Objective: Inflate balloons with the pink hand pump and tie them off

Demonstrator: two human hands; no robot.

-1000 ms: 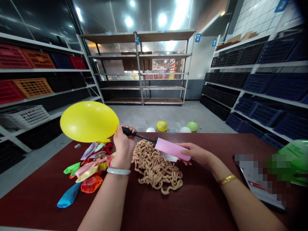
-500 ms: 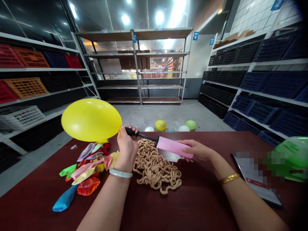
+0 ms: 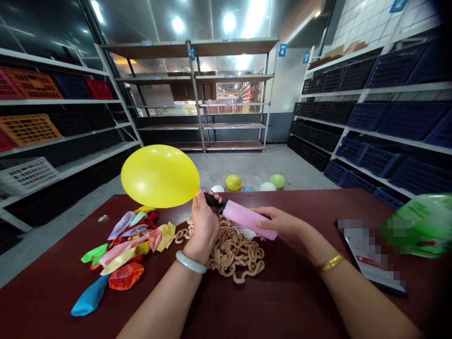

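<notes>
A large yellow balloon [image 3: 160, 176], blown up, sits over the nozzle end of a hand pump with a pink barrel [image 3: 247, 218]. My left hand [image 3: 205, 215] is closed around the pump's black end and the balloon's neck, which the fingers mostly hide. Around the pink barrel my right hand [image 3: 278, 222] is wrapped, at its lower right end. Almost none of the black rod shows between the two parts of the pump. Beneath the pump lies a heap of tan, rope-like twisted strands [image 3: 235, 252], partly covered by my left wrist.
Limp balloons [image 3: 130, 240] in several colours lie on the dark red table [image 3: 282, 292] at left. A tablet-like object [image 3: 370, 259] and a green bag [image 3: 420, 226] are at right. Inflated balloons [image 3: 233, 182] rest beyond the far edge. Shelves with crates [image 3: 374, 165] line the sides.
My left hand, with the balloon, has moved right toward my right hand. The pump's black rod has slid into the pink barrel. The view has shifted slightly.
</notes>
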